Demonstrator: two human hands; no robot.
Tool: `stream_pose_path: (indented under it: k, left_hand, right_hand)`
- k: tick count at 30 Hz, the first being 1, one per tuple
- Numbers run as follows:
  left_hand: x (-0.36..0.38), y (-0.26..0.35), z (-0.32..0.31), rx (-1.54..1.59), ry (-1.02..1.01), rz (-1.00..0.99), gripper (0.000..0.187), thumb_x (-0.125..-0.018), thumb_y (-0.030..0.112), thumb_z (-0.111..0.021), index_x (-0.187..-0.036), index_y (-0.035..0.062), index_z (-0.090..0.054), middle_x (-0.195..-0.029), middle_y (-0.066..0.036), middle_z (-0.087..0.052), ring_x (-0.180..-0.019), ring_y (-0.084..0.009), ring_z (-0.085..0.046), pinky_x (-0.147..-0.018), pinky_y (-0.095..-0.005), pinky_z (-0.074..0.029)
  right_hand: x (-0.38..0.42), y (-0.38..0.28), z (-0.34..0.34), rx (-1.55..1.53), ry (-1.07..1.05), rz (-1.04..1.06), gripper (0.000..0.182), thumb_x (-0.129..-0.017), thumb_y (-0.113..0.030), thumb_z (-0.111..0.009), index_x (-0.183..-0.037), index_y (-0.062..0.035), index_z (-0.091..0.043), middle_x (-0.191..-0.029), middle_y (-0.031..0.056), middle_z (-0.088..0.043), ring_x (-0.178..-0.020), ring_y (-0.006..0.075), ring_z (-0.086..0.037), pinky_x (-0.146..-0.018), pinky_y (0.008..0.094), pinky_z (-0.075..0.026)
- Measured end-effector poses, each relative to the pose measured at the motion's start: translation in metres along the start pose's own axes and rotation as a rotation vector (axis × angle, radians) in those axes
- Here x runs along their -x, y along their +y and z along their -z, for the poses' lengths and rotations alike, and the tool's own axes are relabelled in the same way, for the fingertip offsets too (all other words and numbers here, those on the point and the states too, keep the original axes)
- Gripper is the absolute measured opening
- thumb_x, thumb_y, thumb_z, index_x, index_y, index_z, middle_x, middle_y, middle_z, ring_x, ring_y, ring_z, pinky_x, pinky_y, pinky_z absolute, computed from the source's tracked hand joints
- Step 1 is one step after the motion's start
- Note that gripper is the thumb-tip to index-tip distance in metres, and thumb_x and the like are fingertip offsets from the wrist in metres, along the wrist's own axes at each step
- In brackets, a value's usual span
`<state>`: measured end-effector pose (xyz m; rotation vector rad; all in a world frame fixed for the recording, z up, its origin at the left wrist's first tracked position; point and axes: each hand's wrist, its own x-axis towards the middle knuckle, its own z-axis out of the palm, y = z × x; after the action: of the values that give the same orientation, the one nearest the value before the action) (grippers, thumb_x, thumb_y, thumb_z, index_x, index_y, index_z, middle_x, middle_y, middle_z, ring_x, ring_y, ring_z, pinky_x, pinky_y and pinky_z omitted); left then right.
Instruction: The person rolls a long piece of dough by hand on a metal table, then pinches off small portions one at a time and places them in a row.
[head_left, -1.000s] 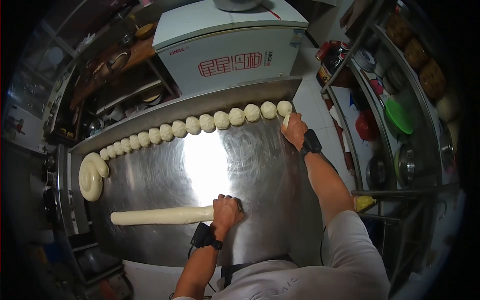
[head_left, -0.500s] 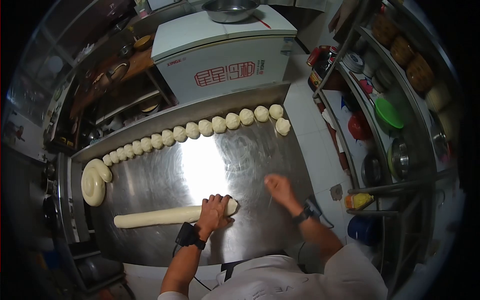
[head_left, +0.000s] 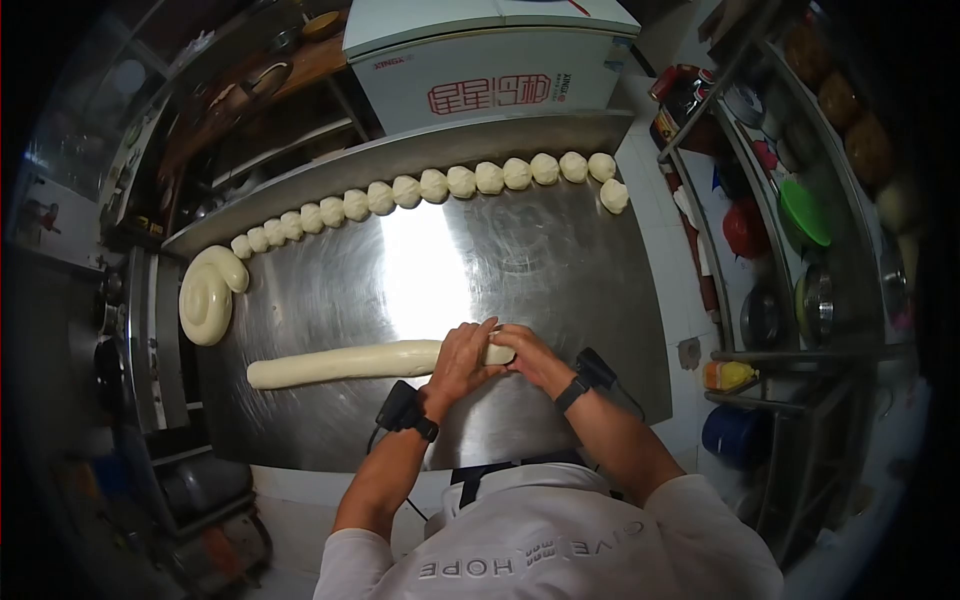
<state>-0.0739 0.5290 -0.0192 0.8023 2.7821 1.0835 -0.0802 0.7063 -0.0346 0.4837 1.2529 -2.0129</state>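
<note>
A long dough log [head_left: 345, 364] lies across the steel table [head_left: 560, 270]. My left hand [head_left: 463, 360] is wrapped over the log near its right end. Right beside it, my right hand [head_left: 524, 355] closes on the end piece of the log, and its fingertips are partly hidden. Along the table's back wall runs a row of several dough balls [head_left: 433, 186], smaller toward the left. One more ball [head_left: 614, 196] sits just in front of the row's right end. At the table's left edge rests a thick coil of dough [head_left: 207, 300].
Behind the table's raised back edge [head_left: 400, 150] stands a white chest freezer [head_left: 490, 75]. A metal shelf rack on the right holds a green basket [head_left: 804, 213], a red bowl [head_left: 742, 228] and pans. A blue bucket [head_left: 736, 434] is below it.
My right hand has come left from above the table onto the log's right end, beside my left hand. The camera view has shifted, so the table sits higher in the picture.
</note>
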Motion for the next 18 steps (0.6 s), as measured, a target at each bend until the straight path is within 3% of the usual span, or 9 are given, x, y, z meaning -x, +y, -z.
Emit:
stream_pose_path:
  k: [4, 6, 7, 10, 12, 13, 15, 18]
  left_hand:
    - [0.003, -0.001, -0.004, 0.006, -0.011, 0.022, 0.098, -0.062, 0.028, -0.095, -0.143, 0.0008, -0.048, -0.110, -0.017, -0.065, -0.103, -0.0352, -0.062, -0.094, -0.0462, -0.047]
    - [0.005, 0.001, -0.004, -0.071, 0.027, 0.055, 0.100, -0.061, 0.030, -0.095, -0.143, -0.0012, -0.047, -0.108, -0.016, -0.065, -0.103, -0.0357, -0.061, -0.095, -0.0464, -0.046]
    - [0.003, 0.003, -0.004, -0.067, 0.033, 0.057, 0.100, -0.061, 0.030, -0.095, -0.143, -0.0012, -0.047, -0.108, -0.016, -0.065, -0.103, -0.0357, -0.061, -0.095, -0.0464, -0.046]
    - [0.003, 0.004, -0.010, -0.172, 0.099, 0.110, 0.090, -0.060, 0.034, -0.093, -0.134, -0.0006, -0.055, -0.104, -0.014, -0.066, -0.102, -0.0341, -0.062, -0.092, -0.0461, -0.045]
    - [0.004, -0.005, -0.020, -0.238, 0.002, 0.137, 0.066, -0.061, 0.032, -0.088, -0.115, 0.0029, -0.064, -0.100, -0.012, -0.067, -0.098, -0.0314, -0.062, -0.087, -0.0452, -0.045]
    - [0.006, -0.008, -0.024, -0.236, 0.004, 0.142, 0.066, -0.061, 0.032, -0.088, -0.115, 0.0029, -0.064, -0.100, -0.012, -0.067, -0.098, -0.0314, -0.062, -0.087, -0.0452, -0.045]
    - [0.006, -0.011, -0.029, -0.364, 0.018, 0.124, 0.042, -0.064, 0.026, -0.084, -0.097, 0.0071, -0.067, -0.094, -0.010, -0.068, -0.092, -0.0295, -0.062, -0.082, -0.0439, -0.044]
    - [0.003, -0.010, -0.030, -0.347, 0.002, 0.163, 0.030, -0.067, 0.023, -0.080, -0.090, 0.0080, -0.068, -0.088, -0.009, -0.068, -0.089, -0.0293, -0.062, -0.080, -0.0441, -0.043]
  right_hand:
    - [-0.009, 0.000, -0.006, 0.017, 0.015, -0.093, 0.019, -0.093, -0.023, -0.067, -0.099, -0.0049, -0.068, -0.092, 0.0073, -0.067, -0.079, 0.0163, -0.065, -0.060, 0.0314, -0.050]
    - [-0.011, 0.012, -0.019, 0.016, 0.216, 0.027, 0.016, -0.091, -0.021, -0.069, -0.091, -0.0054, -0.069, -0.084, 0.0052, -0.066, -0.075, 0.0156, -0.064, -0.060, 0.0318, -0.049]
    - [-0.012, 0.017, -0.023, 0.024, 0.216, 0.026, 0.016, -0.091, -0.021, -0.069, -0.091, -0.0054, -0.069, -0.084, 0.0052, -0.066, -0.075, 0.0156, -0.064, -0.060, 0.0318, -0.049]
    - [-0.016, 0.032, -0.028, -0.019, 0.303, 0.183, 0.015, -0.088, -0.017, -0.072, -0.089, -0.0024, -0.071, -0.086, 0.0051, -0.067, -0.078, 0.0146, -0.064, -0.064, 0.0303, -0.050]
    - [-0.018, 0.041, -0.029, -0.016, 0.407, 0.333, 0.016, -0.084, -0.013, -0.073, -0.092, 0.0012, -0.072, -0.087, 0.0051, -0.068, -0.081, 0.0137, -0.064, -0.068, 0.0280, -0.051]
    - [-0.018, 0.043, -0.028, -0.012, 0.405, 0.329, 0.016, -0.084, -0.013, -0.073, -0.092, 0.0012, -0.072, -0.087, 0.0051, -0.068, -0.081, 0.0137, -0.064, -0.068, 0.0280, -0.051]
    - [-0.017, 0.046, -0.027, 0.045, 0.436, 0.346, 0.017, -0.089, -0.008, -0.073, -0.102, 0.0025, -0.072, -0.096, 0.0061, -0.070, -0.085, 0.0140, -0.065, -0.074, 0.0269, -0.052]
    - [-0.017, 0.046, -0.025, 0.046, 0.429, 0.349, 0.015, -0.088, -0.006, -0.073, -0.101, 0.0006, -0.073, -0.095, 0.0052, -0.070, -0.084, 0.0130, -0.064, -0.074, 0.0268, -0.052]
